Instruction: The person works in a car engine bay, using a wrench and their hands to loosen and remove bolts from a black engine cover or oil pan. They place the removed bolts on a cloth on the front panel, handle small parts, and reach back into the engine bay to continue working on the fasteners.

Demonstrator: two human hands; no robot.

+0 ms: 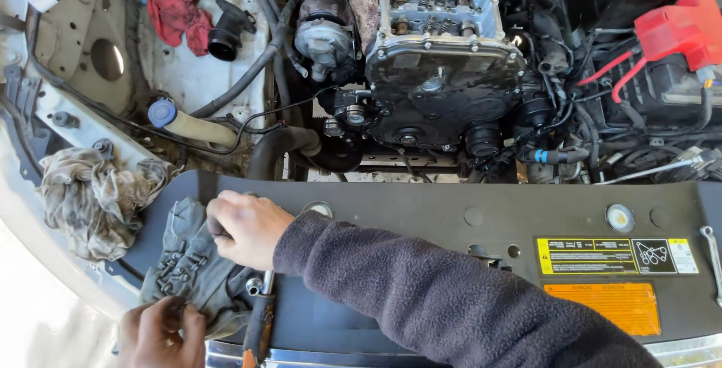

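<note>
We are keeping the bolts (pixel 180 264) gathered on a grey rag (pixel 197 270) at the left end of the radiator cover panel (pixel 451 225) so none roll off, left hand (pixel 162 332) fingers narrowed pinching one, right hand (pixel 247 227) curled, pressing the rag flat.

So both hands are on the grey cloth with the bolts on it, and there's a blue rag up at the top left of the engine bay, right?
Not quite: the head view shows that rag is red, not blue. The rest holds: the left hand and right hand are both on the grey cloth with the bolts.
</note>
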